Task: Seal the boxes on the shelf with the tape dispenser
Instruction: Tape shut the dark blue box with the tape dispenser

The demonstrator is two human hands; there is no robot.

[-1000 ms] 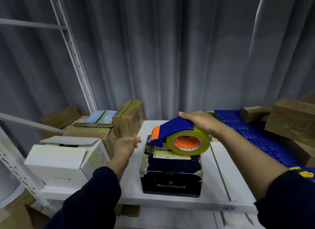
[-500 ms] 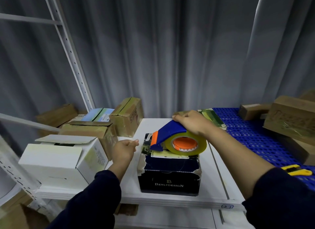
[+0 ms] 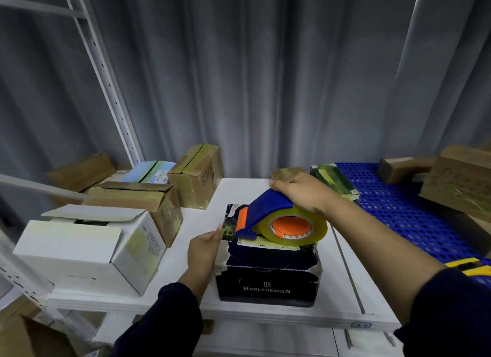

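Head view: the tape dispenser (image 3: 267,208) is being gripped by the right hand (image 3: 300,194) atop the Benlydesign box (image 3: 268,279), whose side is being touched by the left hand (image 3: 203,253), finger curl unclear.
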